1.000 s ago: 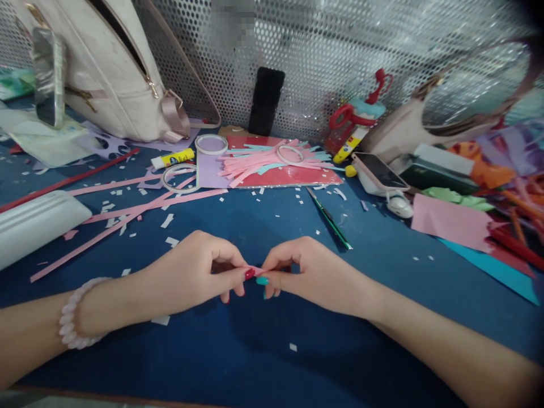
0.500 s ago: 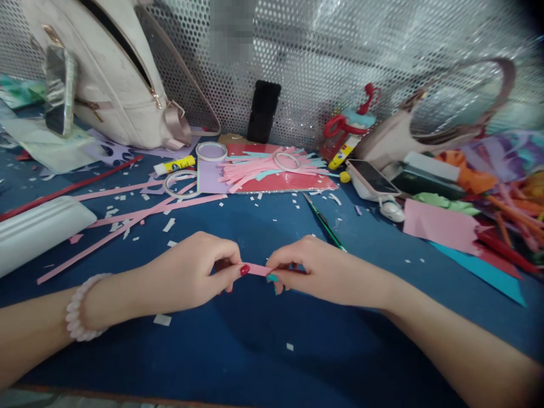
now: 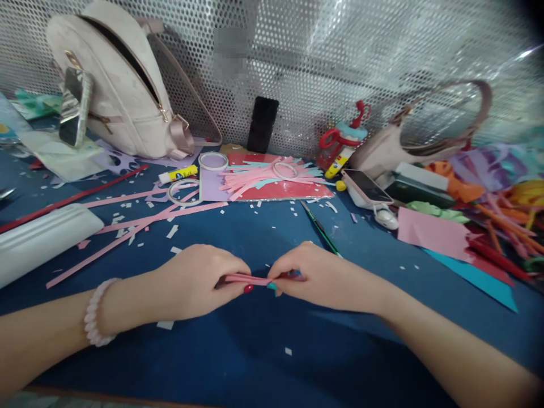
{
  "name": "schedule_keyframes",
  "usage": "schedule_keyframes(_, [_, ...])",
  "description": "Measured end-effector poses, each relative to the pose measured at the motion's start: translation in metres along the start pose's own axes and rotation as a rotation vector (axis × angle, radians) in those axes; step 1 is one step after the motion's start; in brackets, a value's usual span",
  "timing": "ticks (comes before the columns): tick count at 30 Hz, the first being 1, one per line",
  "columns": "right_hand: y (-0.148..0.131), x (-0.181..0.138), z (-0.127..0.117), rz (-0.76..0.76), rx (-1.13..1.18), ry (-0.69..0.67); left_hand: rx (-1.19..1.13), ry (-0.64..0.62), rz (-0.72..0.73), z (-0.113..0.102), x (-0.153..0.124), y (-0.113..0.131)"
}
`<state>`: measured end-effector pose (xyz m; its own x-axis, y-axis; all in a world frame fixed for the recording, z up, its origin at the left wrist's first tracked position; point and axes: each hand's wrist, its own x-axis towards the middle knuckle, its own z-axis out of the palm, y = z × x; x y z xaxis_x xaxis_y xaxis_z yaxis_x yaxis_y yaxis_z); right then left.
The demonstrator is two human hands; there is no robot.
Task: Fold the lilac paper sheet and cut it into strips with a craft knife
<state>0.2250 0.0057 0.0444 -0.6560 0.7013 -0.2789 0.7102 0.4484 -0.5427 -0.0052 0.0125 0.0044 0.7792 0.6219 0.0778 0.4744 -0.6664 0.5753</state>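
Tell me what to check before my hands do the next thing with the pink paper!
1. The left hand pinches one end of the pink strip: ok.
2. The right hand pinches the other end: ok.
3. Strip untorn: the part between the thumbs looks whole, but the ends are hidden: cannot tell.
4. Strip lifted off the blue table: cannot tell.
5. Green stick apart from the right hand: its near end runs up to the knuckles: cannot tell.

One head-worn camera looks forward and down, close over the table (image 3: 238, 368), toward the mesh wall (image 3: 382, 51).
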Motion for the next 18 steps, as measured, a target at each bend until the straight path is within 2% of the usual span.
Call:
schedule_keyframes(4, [0.001, 0.003, 0.002, 0.002, -0.001, -0.015, -0.073, -0.018, -0.032, 0.0, 0.0, 0.0])
schedule_keyframes(9, [0.013, 0.004, -0.006, 0.032, -0.009, 0.027, -0.198, -0.049, -0.204, -0.013, 0.005, -0.005])
schedule_keyframes(13, [0.021, 0.003, -0.011, 0.04, -0.051, 0.068, -0.31, -0.016, -0.286, -0.02, 0.01, -0.012])
schedule_keyframes(15, [0.023, 0.004, -0.01, 0.011, -0.139, 0.068, -0.244, -0.024, -0.283, -0.02, 0.011, -0.016])
schedule_keyframes(18, [0.024, 0.005, -0.002, -0.054, -0.273, 0.073, 0.083, 0.041, -0.165, -0.015, 0.009, -0.019])
